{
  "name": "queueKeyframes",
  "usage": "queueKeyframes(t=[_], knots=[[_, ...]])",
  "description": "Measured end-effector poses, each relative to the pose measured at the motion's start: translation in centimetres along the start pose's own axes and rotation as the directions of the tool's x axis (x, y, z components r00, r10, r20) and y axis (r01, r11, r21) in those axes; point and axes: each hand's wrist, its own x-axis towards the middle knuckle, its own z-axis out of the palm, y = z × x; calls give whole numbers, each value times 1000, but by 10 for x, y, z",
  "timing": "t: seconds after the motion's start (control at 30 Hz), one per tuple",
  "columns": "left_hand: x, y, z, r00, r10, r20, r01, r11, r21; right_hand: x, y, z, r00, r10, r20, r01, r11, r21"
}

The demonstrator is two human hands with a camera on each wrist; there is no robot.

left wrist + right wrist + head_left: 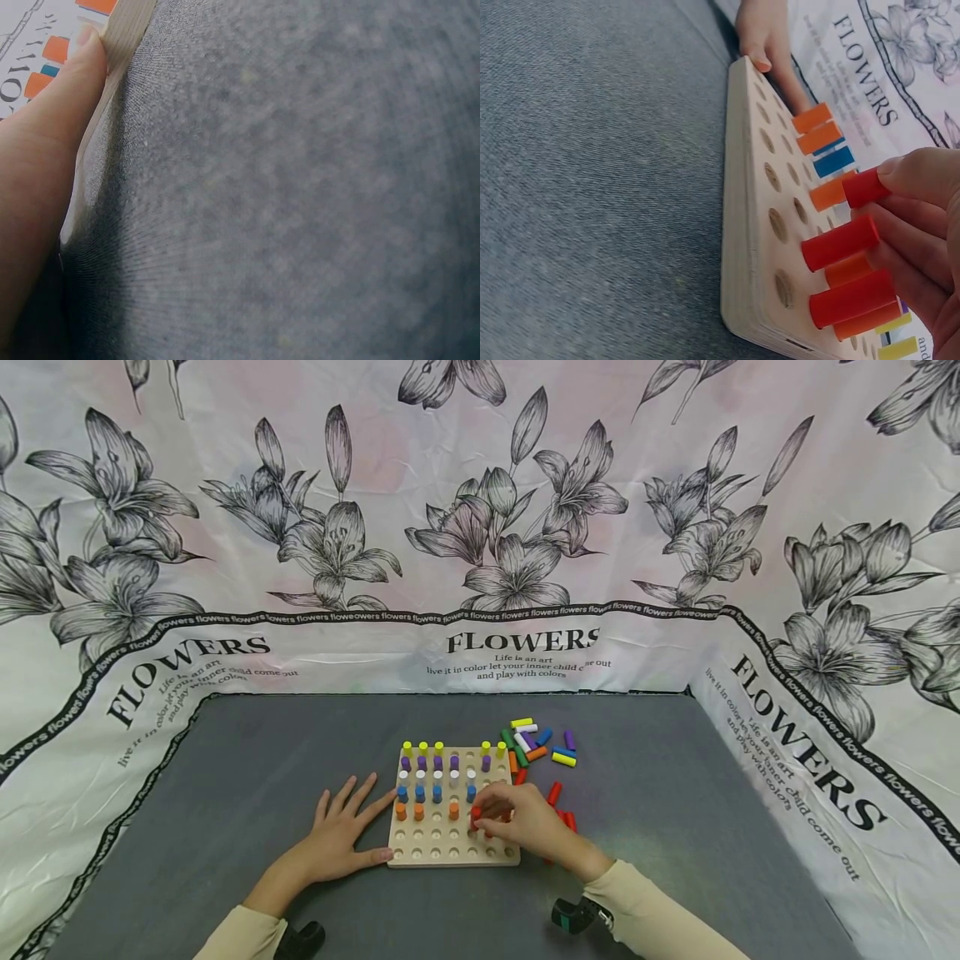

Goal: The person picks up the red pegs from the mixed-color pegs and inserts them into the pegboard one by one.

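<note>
Board (445, 844) lies on the grey table (225, 793), toward 6 o'clock in the head view. Standing in it are five yellow pegs (423, 748), five purple pegs (437, 762), five white pegs (437, 776), at least four blue pegs (420, 794), five orange pegs (819, 139) and two red pegs (840, 241). One more, the held peg (866, 187), also red, is pinched between the right hand's (525, 817) thumb and fingers, near the standing red pair; whether its lower end sits in a hole, I cannot tell. The loose pile (536, 754) at the board's 2 o'clock has two each of yellow, white, blue, purple, orange and green; at least four loose reds (554, 793) run from there round to 3 o'clock. The right forearm comes in from 4 o'clock, its hand bent over the board. The left forearm comes from 8 o'clock; the left hand (341, 835) grips nothing, fingers spread, thumb touching the board's edge at 8 o'clock.
</note>
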Motion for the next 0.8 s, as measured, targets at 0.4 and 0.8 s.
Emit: queueKeyframes(t=[0.4, 0.8], knots=[[0, 2, -2, 1000, -1, -4, 1, 1000, 7, -2, -3, 6, 999, -37, 3, 37, 996, -85], [0, 1, -1, 1000, -6, 0, 6, 1000, 3, -6, 5, 16, 998, -50, -40, 45, 992, -118]])
